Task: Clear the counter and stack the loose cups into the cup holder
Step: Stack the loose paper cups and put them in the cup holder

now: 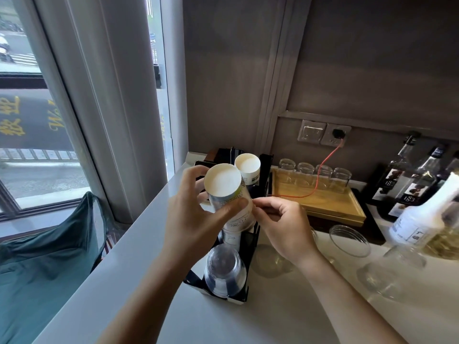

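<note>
Left hand [193,214] grips an inverted paper cup stack [229,194] above the black cup holder [246,247]; right hand [280,224], beside the holder, pinches the stack's rim.

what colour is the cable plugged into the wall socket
Red-orange: the thin cable runs from the wall socket down across the wooden tray, seen in the head view.

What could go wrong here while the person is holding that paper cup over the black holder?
The left hand grips the upside-down paper cup while the right hand pinches near its rim; squeezing might dent it. Loose clear cups lie close to the right forearm and could get knocked. The red cable draped over the wooden tray might snag a reaching hand.
</note>
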